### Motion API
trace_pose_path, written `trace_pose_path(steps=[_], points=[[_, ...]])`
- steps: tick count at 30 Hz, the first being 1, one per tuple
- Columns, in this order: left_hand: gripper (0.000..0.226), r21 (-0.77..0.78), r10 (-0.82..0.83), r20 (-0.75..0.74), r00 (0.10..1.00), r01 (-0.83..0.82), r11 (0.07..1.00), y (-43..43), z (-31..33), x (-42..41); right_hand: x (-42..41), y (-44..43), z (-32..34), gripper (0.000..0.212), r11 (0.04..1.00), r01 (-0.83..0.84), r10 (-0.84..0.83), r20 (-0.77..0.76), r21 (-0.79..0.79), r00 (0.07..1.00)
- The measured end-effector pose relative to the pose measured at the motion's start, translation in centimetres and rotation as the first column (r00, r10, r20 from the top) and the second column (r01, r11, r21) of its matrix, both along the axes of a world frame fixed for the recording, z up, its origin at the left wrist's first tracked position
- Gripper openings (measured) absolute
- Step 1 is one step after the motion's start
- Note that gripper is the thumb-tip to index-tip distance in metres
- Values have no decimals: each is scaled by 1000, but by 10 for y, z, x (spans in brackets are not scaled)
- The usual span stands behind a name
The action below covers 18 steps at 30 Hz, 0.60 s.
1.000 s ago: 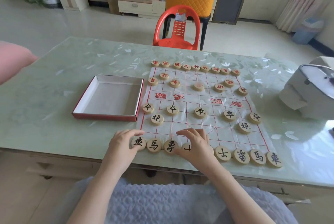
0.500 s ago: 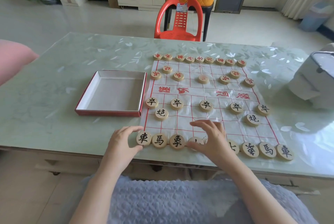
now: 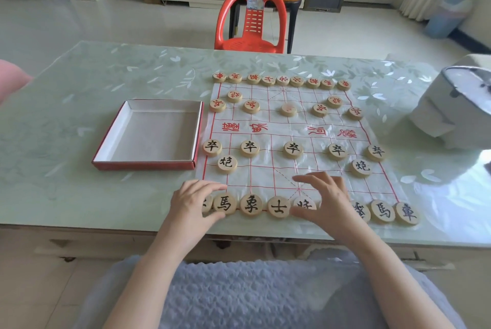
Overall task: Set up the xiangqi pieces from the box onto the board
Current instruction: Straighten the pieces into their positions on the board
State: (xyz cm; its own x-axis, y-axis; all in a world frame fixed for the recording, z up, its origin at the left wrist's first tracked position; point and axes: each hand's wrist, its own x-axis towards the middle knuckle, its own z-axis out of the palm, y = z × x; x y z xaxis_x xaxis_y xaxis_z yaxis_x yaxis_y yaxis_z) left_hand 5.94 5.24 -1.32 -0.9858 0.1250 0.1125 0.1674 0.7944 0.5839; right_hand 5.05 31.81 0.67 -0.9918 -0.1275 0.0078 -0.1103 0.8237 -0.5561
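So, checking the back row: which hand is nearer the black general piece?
Right. The right hand hovers over the black general piece, thumb beside it; the left hand is at the row's left end, fingers round the black horse piece.

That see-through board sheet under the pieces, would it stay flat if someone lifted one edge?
Probably not: the board sheet looks thin and crinkled, so it would likely flop. On the glossy table it might also slide when pushed, dragging the round pieces along.
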Motion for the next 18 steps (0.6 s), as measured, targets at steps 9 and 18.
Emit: trace_pose_path(steps=[9,18], points=[[47,49,-88,4,996,88,995,51,1,-11,14,73,3,49,975,221,-215,118,-35,969],[52,-87,-197,30,980,199,976,95,-7,-16,11,43,-13,54,996,10,-12,24,93,1000]])
